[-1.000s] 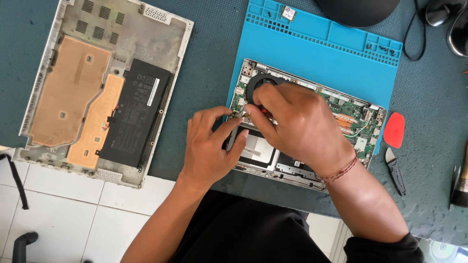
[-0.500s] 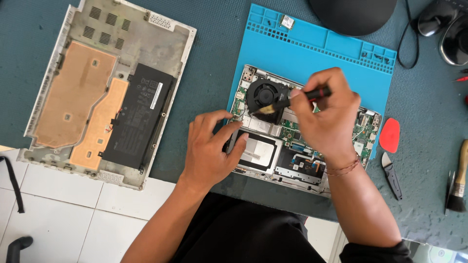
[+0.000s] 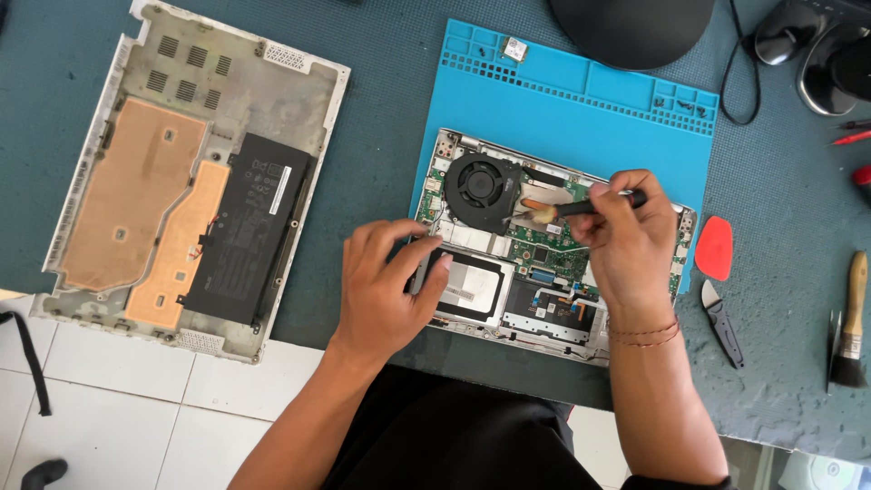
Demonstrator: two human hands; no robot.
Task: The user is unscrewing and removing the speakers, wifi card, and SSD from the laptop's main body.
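Dark teal felt covers the workbench (image 3: 381, 91), where a blue silicone repair mat (image 3: 562, 91) carries an opened silver laptop chassis (image 3: 544, 245) with its green circuit board exposed. At the centre of the work, a small black-handled brush with pale bristles (image 3: 567, 210) touches the board just beside the round black cooling fan (image 3: 481, 186), at about three o'clock from it. The right hand (image 3: 626, 240) is closed around the brush handle in a pinch; the left hand (image 3: 386, 281) lies spread and holding nothing, its fingers resting on the chassis edge at nine o'clock from the board. Judged from this, the brushing goes best with light, short strokes away from the fan, the left hand steadying the chassis so that it does not slide on the mat. Farther out, at nine o'clock, a detached pale bottom cover with a flat black battery and copper-coloured foil (image 3: 190, 191) lies face up. At three o'clock sit a red plastic pry pick (image 3: 714, 248), a small dark folding knife (image 3: 723, 319) and a wooden-handled paintbrush with black bristles (image 3: 851, 322). White floor tiles (image 3: 118, 426) show at seven o'clock.
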